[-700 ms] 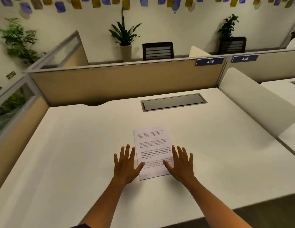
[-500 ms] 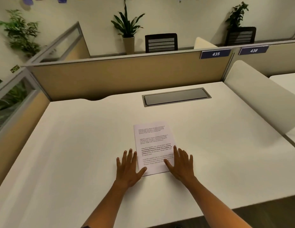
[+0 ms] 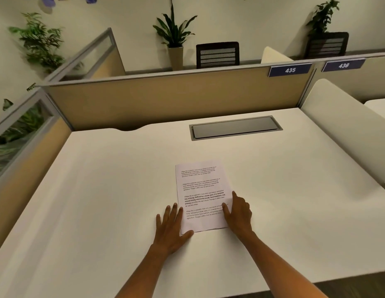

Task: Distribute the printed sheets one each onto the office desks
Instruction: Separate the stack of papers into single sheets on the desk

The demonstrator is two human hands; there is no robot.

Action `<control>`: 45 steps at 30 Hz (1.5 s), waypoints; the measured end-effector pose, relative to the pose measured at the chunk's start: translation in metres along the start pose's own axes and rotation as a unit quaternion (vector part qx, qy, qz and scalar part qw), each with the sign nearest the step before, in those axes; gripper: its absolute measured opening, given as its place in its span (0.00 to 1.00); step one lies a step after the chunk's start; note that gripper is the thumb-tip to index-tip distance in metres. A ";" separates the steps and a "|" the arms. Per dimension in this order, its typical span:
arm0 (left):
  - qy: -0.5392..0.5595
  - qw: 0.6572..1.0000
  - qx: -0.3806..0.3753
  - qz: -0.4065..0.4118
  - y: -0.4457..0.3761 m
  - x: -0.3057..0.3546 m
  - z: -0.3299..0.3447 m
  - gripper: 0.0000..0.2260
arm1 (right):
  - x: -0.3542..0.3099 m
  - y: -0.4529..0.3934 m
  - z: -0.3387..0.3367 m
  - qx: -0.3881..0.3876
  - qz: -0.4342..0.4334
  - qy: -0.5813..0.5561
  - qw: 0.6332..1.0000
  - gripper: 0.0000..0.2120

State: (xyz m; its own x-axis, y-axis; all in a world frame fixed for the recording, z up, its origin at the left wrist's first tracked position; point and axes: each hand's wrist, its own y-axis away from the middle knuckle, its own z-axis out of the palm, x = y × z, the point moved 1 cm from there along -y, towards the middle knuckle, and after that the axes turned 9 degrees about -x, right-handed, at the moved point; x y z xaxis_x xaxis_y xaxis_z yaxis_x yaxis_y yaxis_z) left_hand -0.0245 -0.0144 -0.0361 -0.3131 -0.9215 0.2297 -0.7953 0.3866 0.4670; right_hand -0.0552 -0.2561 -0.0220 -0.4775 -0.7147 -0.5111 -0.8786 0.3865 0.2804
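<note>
A printed sheet (image 3: 201, 190) with several paragraphs of black text lies flat on the white desk (image 3: 101, 190), a little right of its middle. My left hand (image 3: 171, 226) rests palm down on the desk at the sheet's lower left corner, thumb touching the edge. My right hand (image 3: 239, 214) lies flat over the sheet's lower right edge, fingers together and thumb on the paper. Neither hand grips anything.
A grey cable hatch (image 3: 235, 127) is set into the desk behind the sheet. Tan partitions (image 3: 165, 100) enclose the back and left, with a sign 435 (image 3: 290, 70). A white divider (image 3: 346, 125) separates the neighbouring desk on the right. Plants and chairs stand beyond.
The view has tilted down and nearer to the desk. My right hand's fingers have drawn together and slid along the sheet's right edge. The sheet has stayed in place.
</note>
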 end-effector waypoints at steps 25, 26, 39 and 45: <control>0.262 0.953 0.102 -0.117 -0.012 0.019 -0.043 0.33 | 0.004 -0.022 -0.042 0.051 0.091 -0.335 0.936 0.04; 0.293 0.941 0.110 -0.127 -0.012 0.019 -0.046 0.32 | 0.005 -0.021 -0.043 0.051 0.092 -0.341 0.934 0.04; 0.526 0.822 0.166 -0.140 -0.024 0.056 -0.077 0.08 | 0.013 -0.028 -0.070 0.061 0.085 -0.434 0.895 0.04; 0.537 0.820 0.166 -0.113 -0.035 0.086 -0.082 0.07 | 0.036 -0.033 -0.094 0.068 0.072 -0.442 0.891 0.05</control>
State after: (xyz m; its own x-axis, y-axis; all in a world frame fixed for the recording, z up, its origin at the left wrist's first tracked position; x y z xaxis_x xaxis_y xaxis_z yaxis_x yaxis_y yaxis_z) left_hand 0.0189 -0.1041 0.0378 0.3581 -0.3366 0.8709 -0.9227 0.0149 0.3851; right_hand -0.0433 -0.3492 0.0268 -0.3471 0.0640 -0.9357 -0.7719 0.5472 0.3237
